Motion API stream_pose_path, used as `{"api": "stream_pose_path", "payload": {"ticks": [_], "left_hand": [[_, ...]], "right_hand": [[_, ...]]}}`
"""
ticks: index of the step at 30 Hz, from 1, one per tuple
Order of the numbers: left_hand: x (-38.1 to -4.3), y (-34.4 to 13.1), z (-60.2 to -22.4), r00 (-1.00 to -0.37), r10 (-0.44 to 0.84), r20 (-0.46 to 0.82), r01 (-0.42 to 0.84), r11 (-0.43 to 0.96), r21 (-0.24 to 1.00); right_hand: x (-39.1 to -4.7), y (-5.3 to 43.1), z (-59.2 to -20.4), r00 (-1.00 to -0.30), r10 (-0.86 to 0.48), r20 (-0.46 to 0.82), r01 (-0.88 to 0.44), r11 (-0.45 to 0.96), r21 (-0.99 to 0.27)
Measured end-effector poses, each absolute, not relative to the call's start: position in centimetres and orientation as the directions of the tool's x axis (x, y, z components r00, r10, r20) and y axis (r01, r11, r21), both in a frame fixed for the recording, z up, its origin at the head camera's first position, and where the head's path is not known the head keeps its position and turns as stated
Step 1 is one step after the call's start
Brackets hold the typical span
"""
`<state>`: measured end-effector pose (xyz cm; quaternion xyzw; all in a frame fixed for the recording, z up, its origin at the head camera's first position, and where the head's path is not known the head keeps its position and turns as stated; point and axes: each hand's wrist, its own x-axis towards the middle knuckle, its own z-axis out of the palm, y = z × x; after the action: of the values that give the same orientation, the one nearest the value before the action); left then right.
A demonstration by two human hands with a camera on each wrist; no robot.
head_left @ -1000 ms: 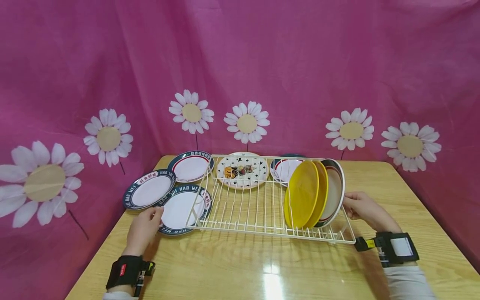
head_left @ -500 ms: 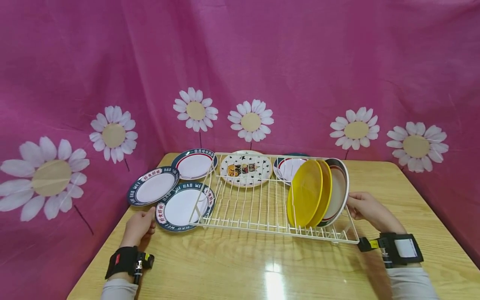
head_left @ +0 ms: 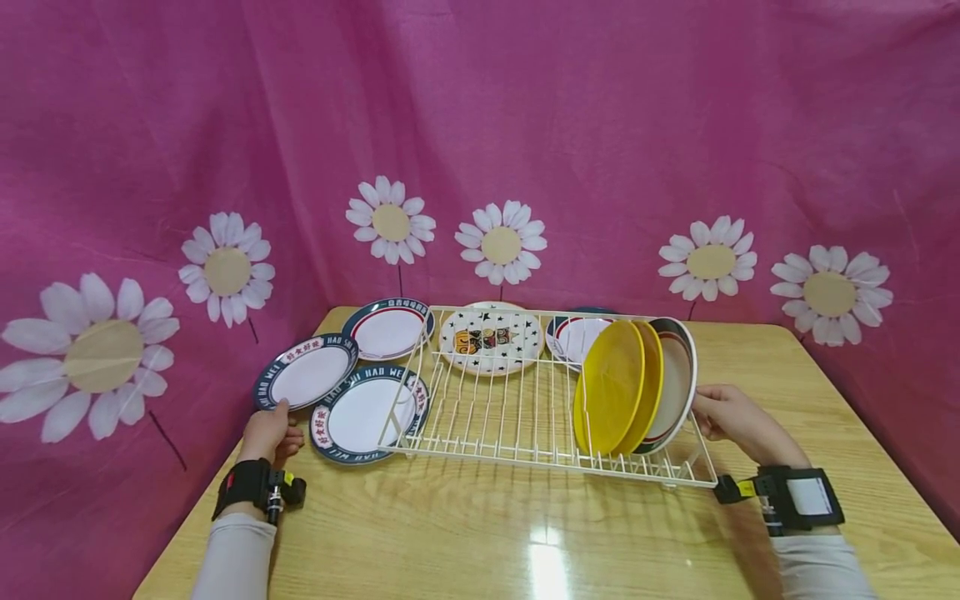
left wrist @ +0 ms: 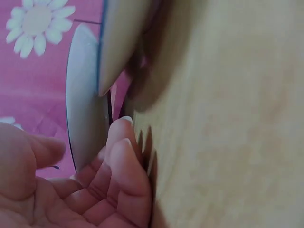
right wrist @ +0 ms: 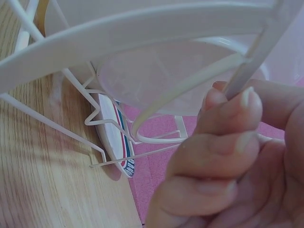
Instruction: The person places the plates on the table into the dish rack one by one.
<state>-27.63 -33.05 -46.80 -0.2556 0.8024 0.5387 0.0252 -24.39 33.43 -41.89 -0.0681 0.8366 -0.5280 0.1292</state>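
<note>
My left hand [head_left: 270, 435] is at the near rim of a white plate [head_left: 307, 375] with a dark blue lettered border. In the left wrist view its fingers [left wrist: 128, 175] bend loosely beneath that plate's pale underside [left wrist: 88, 99], and the thumb stands a little off the rim. With curled fingers my right hand [head_left: 738, 421] grips the right end of a white wire dish rack [head_left: 495, 454]; the right wrist view shows the end wire [right wrist: 244, 66] between thumb and fingers. Two yellow plates [head_left: 611, 387] and a dark-rimmed white dish [head_left: 678, 379] stand upright at the rack's right side.
Another blue-bordered plate [head_left: 367, 414] lies partly under the rack's left end. Behind the rack are a red-ringed plate [head_left: 390, 329], a star-patterned plate [head_left: 487, 337] and a partly hidden plate [head_left: 573, 337]. A pink flowered curtain [head_left: 585, 167] hangs behind the wooden table [head_left: 450, 533].
My left hand has left the rim of the nearer blue-bordered plate and moved left to the farther left one. The right hand stays on the rack. The view has shifted slightly.
</note>
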Motion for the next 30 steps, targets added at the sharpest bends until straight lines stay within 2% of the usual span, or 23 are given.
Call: {"api": "stream_pose_path", "payload": {"ticks": [6,12,19,26,30], "left_hand": [[-27.5,-34.1,-46.2,-0.850,-0.278,-0.448,-0.464,-0.010,0.886],[-27.8,-34.8,-45.4,-0.826,-0.192,-0.530,-0.486,-0.233,0.842],[-28.3,-34.8,-44.9,-0.817,-0.123,-0.563,-0.504,-0.321,0.802],[-28.2,-34.8,-44.5,-0.816,-0.143,-0.560,-0.485,-0.357,0.798],[-28.1,-34.6,-43.9,-0.836,-0.139,-0.530,-0.456,-0.359,0.814]], "right_hand": [[-24.4,33.4,-42.0,-0.957,-0.248,-0.148,0.026,0.439,-0.898],[-24.4,33.4,-41.9,-0.957,-0.246,-0.152,0.030,0.436,-0.899],[-24.4,33.6,-42.0,-0.958,-0.243,-0.153,0.034,0.432,-0.901],[-24.5,33.5,-42.1,-0.957,-0.246,-0.155,0.035,0.432,-0.901],[-24.5,33.5,-42.1,-0.957,-0.248,-0.150,0.032,0.423,-0.905]]}}
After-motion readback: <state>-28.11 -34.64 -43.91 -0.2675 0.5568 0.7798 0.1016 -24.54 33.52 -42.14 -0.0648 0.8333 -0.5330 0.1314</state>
